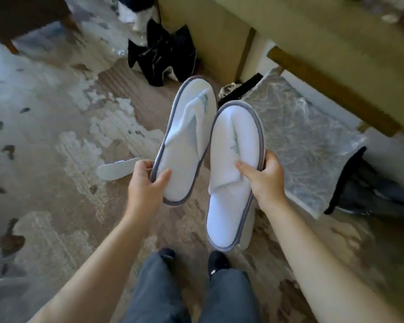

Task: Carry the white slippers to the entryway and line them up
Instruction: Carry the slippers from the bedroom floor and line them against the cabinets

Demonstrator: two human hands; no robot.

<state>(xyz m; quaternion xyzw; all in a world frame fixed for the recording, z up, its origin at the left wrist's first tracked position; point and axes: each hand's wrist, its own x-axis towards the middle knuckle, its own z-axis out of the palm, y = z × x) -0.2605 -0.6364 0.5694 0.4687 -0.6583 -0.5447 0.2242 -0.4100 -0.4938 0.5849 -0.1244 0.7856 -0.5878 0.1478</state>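
Note:
Two white slippers with grey trim hang in the air in front of me, toes pointing away. My left hand (147, 183) grips the heel end of the left slipper (184, 145), thumb on its insole. My right hand (264, 180) holds the right slipper (231, 173) by its right edge near the middle, thumb pressing on the upper. The two slippers lie side by side, nearly touching, the right one lower and closer to me. Below them are my dark-socked feet and grey trouser legs.
A worn patterned rug (56, 159) covers the floor. A white insole (117, 170) lies on it to the left. A black garment (163, 57) lies ahead, a clear plastic bag (303, 141) and dark clothing (369, 190) at the right, beside olive furniture (324, 43).

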